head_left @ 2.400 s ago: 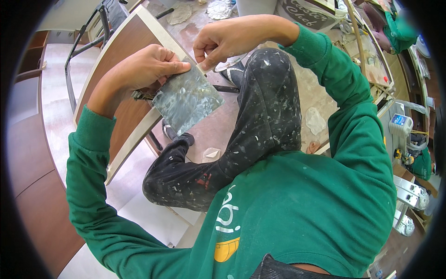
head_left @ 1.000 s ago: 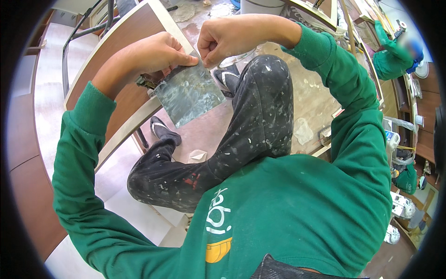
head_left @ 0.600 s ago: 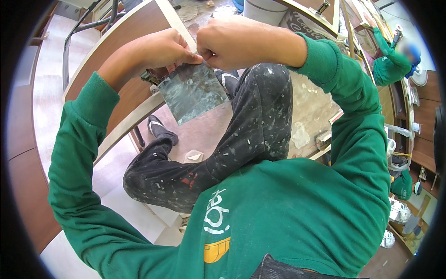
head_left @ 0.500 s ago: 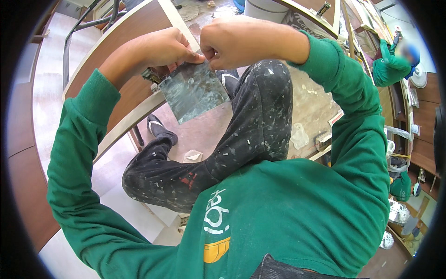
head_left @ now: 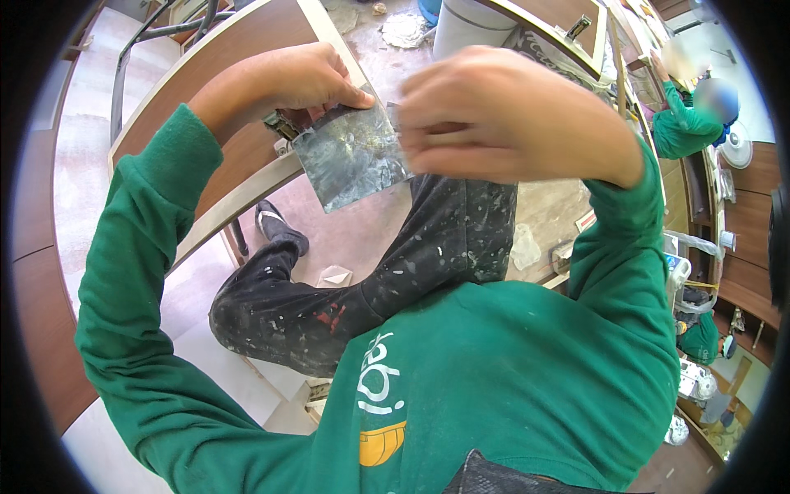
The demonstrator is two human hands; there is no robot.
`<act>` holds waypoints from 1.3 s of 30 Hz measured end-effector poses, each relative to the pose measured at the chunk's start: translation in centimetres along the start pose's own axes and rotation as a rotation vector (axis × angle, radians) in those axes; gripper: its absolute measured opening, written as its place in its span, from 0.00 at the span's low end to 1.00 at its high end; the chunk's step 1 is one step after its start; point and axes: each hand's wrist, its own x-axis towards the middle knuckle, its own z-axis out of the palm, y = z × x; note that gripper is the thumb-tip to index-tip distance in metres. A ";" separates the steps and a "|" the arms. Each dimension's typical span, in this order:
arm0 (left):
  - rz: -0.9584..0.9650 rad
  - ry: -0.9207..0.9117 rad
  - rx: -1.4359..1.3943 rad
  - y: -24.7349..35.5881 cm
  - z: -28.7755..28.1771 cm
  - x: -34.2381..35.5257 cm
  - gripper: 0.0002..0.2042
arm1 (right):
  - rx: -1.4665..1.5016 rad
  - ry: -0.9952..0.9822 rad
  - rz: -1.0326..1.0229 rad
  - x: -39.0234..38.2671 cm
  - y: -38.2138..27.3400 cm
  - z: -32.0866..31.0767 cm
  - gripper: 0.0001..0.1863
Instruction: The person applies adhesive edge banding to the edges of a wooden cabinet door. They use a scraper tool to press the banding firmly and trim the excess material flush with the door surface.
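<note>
A dark grey square sandpaper sheet (head_left: 350, 156), streaked with pale dust, hangs in front of me above my legs. My left hand (head_left: 317, 86) is closed on its upper edge, thumb on top. Beside the sheet's right edge is my right hand (head_left: 485, 123), its fingers curled but smeared by motion. Whether those fingers touch the sheet or hold anything cannot be made out. Just behind and below the left hand lies a brown wooden panel with a pale frame (head_left: 247, 193), with a metal fitting (head_left: 282, 132) on it.
My paint-spotted legs (head_left: 444, 239) are below the hands. A white bucket (head_left: 469, 37) stands ahead, near another framed panel with a metal fitting (head_left: 578, 29). Scraps (head_left: 336, 276) lie on the floor. People in green (head_left: 681, 132) are at the far right.
My right hand has come away from the sheet's upper edge, moving right and toward me. The left hand keeps its grip, and the sheet has shifted slightly.
</note>
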 end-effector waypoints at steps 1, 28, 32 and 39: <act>0.009 -0.007 0.002 0.2 0.0 0.2 0.18 | 0.066 0.014 0.055 -1.7 -0.5 -0.9 0.09; 0.396 1.366 -0.947 -18.6 -2.0 -18.8 0.23 | 1.608 1.012 0.267 -4.1 3.5 12.9 0.43; 0.134 1.730 -0.381 -23.9 7.2 -25.3 0.26 | 1.352 1.001 0.404 -0.9 4.0 13.4 0.48; -0.269 2.005 -0.903 -20.2 22.2 -25.9 0.29 | 1.316 0.766 0.439 2.6 5.2 12.7 0.50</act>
